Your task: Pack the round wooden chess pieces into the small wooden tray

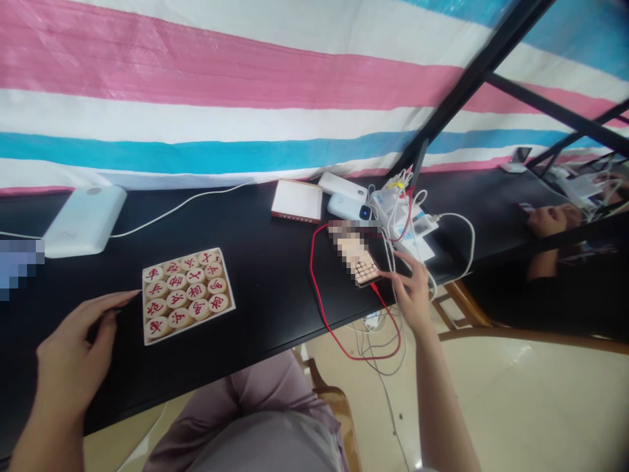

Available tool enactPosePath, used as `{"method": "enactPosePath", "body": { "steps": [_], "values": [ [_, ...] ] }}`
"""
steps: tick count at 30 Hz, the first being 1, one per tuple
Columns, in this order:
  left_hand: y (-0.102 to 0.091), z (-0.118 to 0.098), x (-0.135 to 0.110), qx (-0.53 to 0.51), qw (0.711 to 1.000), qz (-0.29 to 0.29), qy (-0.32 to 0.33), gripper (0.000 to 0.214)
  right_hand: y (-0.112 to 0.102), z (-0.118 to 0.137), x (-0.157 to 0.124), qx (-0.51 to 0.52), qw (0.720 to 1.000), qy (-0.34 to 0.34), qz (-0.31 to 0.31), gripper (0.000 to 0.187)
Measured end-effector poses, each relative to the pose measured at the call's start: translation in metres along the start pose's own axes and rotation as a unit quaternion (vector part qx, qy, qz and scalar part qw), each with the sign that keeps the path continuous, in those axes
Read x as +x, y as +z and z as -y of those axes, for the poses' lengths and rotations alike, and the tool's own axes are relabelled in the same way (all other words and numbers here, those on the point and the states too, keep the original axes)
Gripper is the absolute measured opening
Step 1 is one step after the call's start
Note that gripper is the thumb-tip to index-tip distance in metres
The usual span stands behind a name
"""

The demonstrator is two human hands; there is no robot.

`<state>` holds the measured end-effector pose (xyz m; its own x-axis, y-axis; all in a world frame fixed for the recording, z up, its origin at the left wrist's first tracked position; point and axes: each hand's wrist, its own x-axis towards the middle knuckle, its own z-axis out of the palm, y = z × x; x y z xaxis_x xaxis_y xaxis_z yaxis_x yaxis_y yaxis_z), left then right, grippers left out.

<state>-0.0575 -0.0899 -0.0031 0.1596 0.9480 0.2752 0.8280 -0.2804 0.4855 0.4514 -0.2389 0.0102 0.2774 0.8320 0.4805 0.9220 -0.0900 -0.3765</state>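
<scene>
My left hand (81,347) rests on the black table at the left, its index finger stretched toward the near left side of a shallow white box (232,298). Its thumb is apart from that finger, and I make out nothing held. Rows of round wooden xiangqi pieces (175,299) with red characters fill the box, faces up. On the right, my right hand (411,288) has its fingers spread, with the index fingertip at the lower edge of a smartphone (366,269). The phone lies on the table, a keypad on its partly blurred screen. A red cable (317,295) is plugged into its lower end.
Behind the phone lie a box lid (297,200), white power banks (346,204) and a tangle of white cables (393,203). A white device (86,219) stands at the back left. Farther right, another person's hand (555,219) shows beyond a black metal frame (535,95).
</scene>
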Motion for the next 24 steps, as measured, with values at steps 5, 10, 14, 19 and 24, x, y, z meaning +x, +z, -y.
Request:
{"method": "enactPosePath", "body": {
  "steps": [5, 10, 14, 19, 24],
  "values": [
    [0.000, -0.003, 0.000, -0.004, 1.000, -0.001, 0.000, 0.033, 0.000, 0.001, -0.001, -0.005, 1.000, 0.002, -0.003, 0.033],
    [0.001, -0.001, -0.001, -0.007, 1.000, 0.000, -0.010, 0.034, -0.003, 0.013, 0.002, 0.003, 1.000, -0.014, 0.011, 0.032],
    [0.001, -0.002, -0.001, -0.013, 1.000, 0.000, -0.009, 0.034, -0.001, 0.021, 0.004, 0.010, 0.998, -0.033, 0.043, 0.031],
    [0.001, -0.004, 0.000, -0.016, 1.000, -0.003, -0.008, 0.033, 0.002, 0.024, 0.003, 0.002, 0.997, -0.037, 0.069, 0.028],
    [0.001, -0.003, 0.000, -0.019, 1.000, 0.006, -0.017, 0.032, 0.003, 0.021, 0.002, -0.011, 0.998, -0.040, 0.057, 0.029]
  ]
}}
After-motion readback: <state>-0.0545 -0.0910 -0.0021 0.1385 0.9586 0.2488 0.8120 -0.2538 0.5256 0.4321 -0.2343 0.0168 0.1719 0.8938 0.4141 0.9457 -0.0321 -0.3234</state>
